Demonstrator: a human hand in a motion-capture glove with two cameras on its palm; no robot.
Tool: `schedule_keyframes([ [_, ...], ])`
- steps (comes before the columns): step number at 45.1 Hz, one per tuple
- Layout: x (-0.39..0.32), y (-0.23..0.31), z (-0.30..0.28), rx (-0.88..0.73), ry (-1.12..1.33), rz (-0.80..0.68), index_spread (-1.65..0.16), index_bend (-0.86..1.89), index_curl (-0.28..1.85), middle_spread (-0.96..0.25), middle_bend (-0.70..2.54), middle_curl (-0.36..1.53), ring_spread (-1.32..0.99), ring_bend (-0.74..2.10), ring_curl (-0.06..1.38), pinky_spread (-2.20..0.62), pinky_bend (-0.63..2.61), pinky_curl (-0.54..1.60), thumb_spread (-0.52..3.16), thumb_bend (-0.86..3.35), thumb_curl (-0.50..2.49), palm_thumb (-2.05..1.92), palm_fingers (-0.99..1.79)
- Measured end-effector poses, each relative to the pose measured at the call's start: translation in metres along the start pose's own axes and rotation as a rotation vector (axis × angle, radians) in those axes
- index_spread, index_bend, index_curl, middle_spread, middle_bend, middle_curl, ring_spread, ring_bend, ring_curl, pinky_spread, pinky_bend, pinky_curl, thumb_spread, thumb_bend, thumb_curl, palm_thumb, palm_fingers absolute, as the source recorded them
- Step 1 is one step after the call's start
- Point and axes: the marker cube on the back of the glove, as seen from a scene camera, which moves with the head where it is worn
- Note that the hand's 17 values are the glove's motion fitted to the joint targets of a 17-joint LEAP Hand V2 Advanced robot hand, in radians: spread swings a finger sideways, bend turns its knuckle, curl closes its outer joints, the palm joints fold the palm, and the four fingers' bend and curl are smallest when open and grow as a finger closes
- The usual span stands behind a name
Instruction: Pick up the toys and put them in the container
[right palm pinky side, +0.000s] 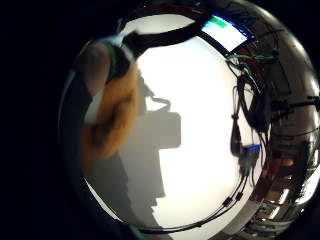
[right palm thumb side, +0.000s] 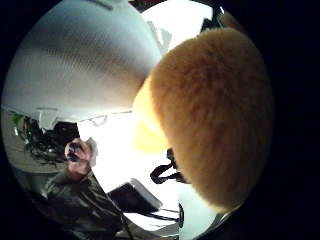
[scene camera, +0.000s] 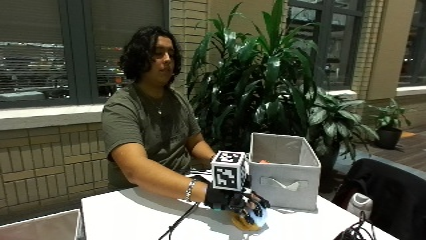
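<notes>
My gloved right hand is low over the white table, its fingers curled round an orange plush toy that sits just above or on the tabletop. The toy's fuzzy body fills much of the thumb side palm view and shows as an orange lump beside the fingers in the little finger side view. The grey fabric container stands just beyond the hand, its woven wall close by. The person's bare left hand rests at the container's near rim.
Black cables and a small device lie on the table away from the toy. A dark jacket hangs at the table's right corner. A large leafy plant stands behind the container.
</notes>
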Motion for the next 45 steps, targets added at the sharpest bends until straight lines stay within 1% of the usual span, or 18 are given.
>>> schedule_keyframes([
  [1,0.002,0.000,0.000,-0.001,-0.005,0.008,-0.38,0.55,0.48,-0.21,0.16,0.54,-0.14,0.29,0.35,-0.04,0.74,0.38,1.22,0.11,0.35,0.23,0.21],
  [2,0.003,0.000,-0.001,-0.004,-0.010,0.016,-0.38,0.56,0.49,-0.22,0.13,0.53,-0.17,0.39,0.39,-0.07,0.78,0.39,1.24,0.13,0.36,0.26,0.31],
  [3,0.004,0.001,-0.001,-0.007,-0.015,0.023,-0.38,0.57,0.49,-0.23,0.11,0.52,-0.19,0.40,0.38,-0.09,0.79,0.38,1.26,0.14,0.37,0.29,0.34],
  [6,0.004,0.007,-0.004,0.002,-0.007,0.033,-0.38,0.59,0.52,-0.19,0.01,0.46,-0.25,0.56,0.44,-0.15,0.88,0.40,1.30,0.19,0.40,0.36,0.36],
  [7,0.004,0.010,-0.006,0.011,0.003,0.032,-0.38,0.59,0.53,-0.19,0.03,0.45,-0.27,0.60,0.46,-0.17,0.90,0.41,1.31,0.19,0.41,0.38,0.36],
  [8,0.005,0.013,-0.007,0.023,0.013,0.031,-0.38,0.57,0.53,-0.19,0.10,0.46,-0.29,0.67,0.48,-0.18,0.91,0.41,1.32,0.21,0.42,0.40,0.43],
  [10,0.007,0.022,-0.012,0.051,0.026,0.028,-0.38,0.53,0.53,-0.21,0.20,0.48,-0.32,0.71,0.50,-0.21,0.91,0.40,1.34,0.23,0.43,0.44,0.51],
  [14,0.014,0.044,-0.025,0.104,0.029,0.038,-0.38,0.45,0.54,-0.26,0.28,0.52,-0.37,0.81,0.54,-0.24,0.95,0.41,1.33,0.25,0.47,0.51,0.65],
  [18,0.017,0.069,-0.058,0.173,-0.030,0.036,-0.39,0.39,0.55,-0.30,0.34,0.55,-0.40,0.87,0.57,-0.27,0.99,0.42,1.31,0.26,0.51,0.55,0.71],
  [22,0.016,0.083,-0.118,0.315,-0.086,0.018,-0.39,0.36,0.58,-0.33,0.38,0.58,-0.42,0.89,0.60,-0.28,1.01,0.43,1.29,0.26,0.53,0.57,0.71],
  [25,-0.012,0.100,-0.162,0.413,-0.112,-0.060,-0.40,0.34,0.59,-0.35,0.40,0.59,-0.43,0.91,0.62,-0.29,1.02,0.43,1.28,0.26,0.55,0.58,0.71],
  [28,-0.050,0.112,-0.208,0.517,-0.085,-0.151,-0.41,0.32,0.61,-0.37,0.41,0.61,-0.44,0.92,0.62,-0.30,1.03,0.43,1.27,0.25,0.57,0.58,0.71],
  [31,-0.083,0.107,-0.258,0.617,-0.007,-0.240,-0.42,0.31,0.63,-0.38,0.43,0.63,-0.45,0.92,0.63,-0.31,1.05,0.43,1.24,0.24,0.59,0.59,0.74],
  [34,-0.119,0.093,-0.292,0.686,0.074,-0.335,-0.43,0.30,0.65,-0.40,0.45,0.64,-0.46,0.92,0.63,-0.31,1.06,0.43,1.22,0.22,0.61,0.58,0.76],
  [36,-0.154,0.084,-0.308,0.685,0.024,-0.370,-0.43,0.30,0.67,-0.41,0.46,0.65,-0.47,0.92,0.64,-0.31,1.06,0.43,1.21,0.22,0.63,0.58,0.76],
  [39,-0.211,0.068,-0.325,0.636,-0.183,-0.364,-0.44,0.30,0.69,-0.41,0.46,0.67,-0.47,0.92,0.64,-0.31,1.07,0.43,1.19,0.21,0.65,0.59,0.76],
  [40,-0.224,0.061,-0.326,0.624,-0.211,-0.366,-0.44,0.29,0.70,-0.42,0.46,0.67,-0.47,0.92,0.65,-0.32,1.07,0.43,1.18,0.20,0.65,0.59,0.76],
  [45,-0.258,0.016,-0.314,0.603,-0.125,-0.469,-0.46,0.29,0.75,-0.43,0.46,0.69,-0.47,0.91,0.65,-0.32,1.09,0.43,1.16,0.19,0.68,0.59,0.74],
])
